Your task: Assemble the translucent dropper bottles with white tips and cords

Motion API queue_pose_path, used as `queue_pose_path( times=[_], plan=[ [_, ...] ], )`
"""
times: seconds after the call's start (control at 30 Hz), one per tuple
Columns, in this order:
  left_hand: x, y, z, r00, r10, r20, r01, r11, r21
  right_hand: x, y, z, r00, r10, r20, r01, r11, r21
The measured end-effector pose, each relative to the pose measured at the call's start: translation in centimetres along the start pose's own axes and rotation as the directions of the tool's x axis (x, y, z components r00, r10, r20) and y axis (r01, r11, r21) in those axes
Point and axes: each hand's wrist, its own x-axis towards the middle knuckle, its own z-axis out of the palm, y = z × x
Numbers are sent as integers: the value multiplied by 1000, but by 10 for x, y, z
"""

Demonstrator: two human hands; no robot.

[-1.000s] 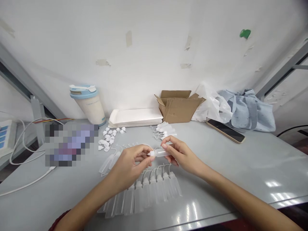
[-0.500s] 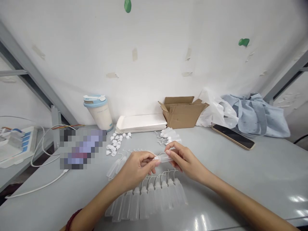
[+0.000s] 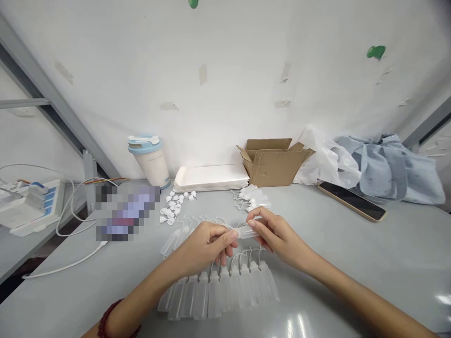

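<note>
My right hand (image 3: 278,234) grips a small clear plastic bottle (image 3: 248,231) lying sideways above the table. My left hand (image 3: 206,244) pinches the bottle's white cap end with thumb and fingertips. Under both hands lies a row of several clear capped bottles (image 3: 225,288) side by side on the grey table (image 3: 352,263). A scatter of small white caps (image 3: 174,206) lies beyond my left hand, and a small heap of bottles (image 3: 252,199) lies beyond my right hand.
At the back stand a blue-lidded cup (image 3: 150,159), a stack of white trays (image 3: 211,177) and an open cardboard box (image 3: 273,162). A phone (image 3: 350,201), a plastic bag (image 3: 326,162) and blue cloth (image 3: 391,169) lie back right. Cables (image 3: 70,220) and a device (image 3: 28,206) sit left.
The view has shifted, so everything sits slightly further right and lower in frame. Both hands stay on the same bottle, and my left fingers have closed over its cap end.
</note>
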Motion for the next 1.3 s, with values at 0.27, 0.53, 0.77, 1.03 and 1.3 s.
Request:
queue_pose_path(
  times=[0.27,0.53,0.77,1.03,1.3],
  plan=[
    [-1,2,-2,1000,8,-15,-8,1000,1,0,1,2,1000,2,23,-1,1000,-11],
    [0,-3,0,998,-56,21,57,994,-90,-1,-1,1,1000,-25,3,25,999,-48],
    [0,1,-1,997,-25,-80,20,998,-53,-3,7,6,920,-385,-74,323,851,-414],
    [-3,0,4,982,108,-157,-94,991,93,-3,2,6,957,-283,-57,252,914,-318],
    [-3,-13,7,886,440,-147,-304,791,531,2,2,5,979,171,108,-187,970,158]
  ],
)
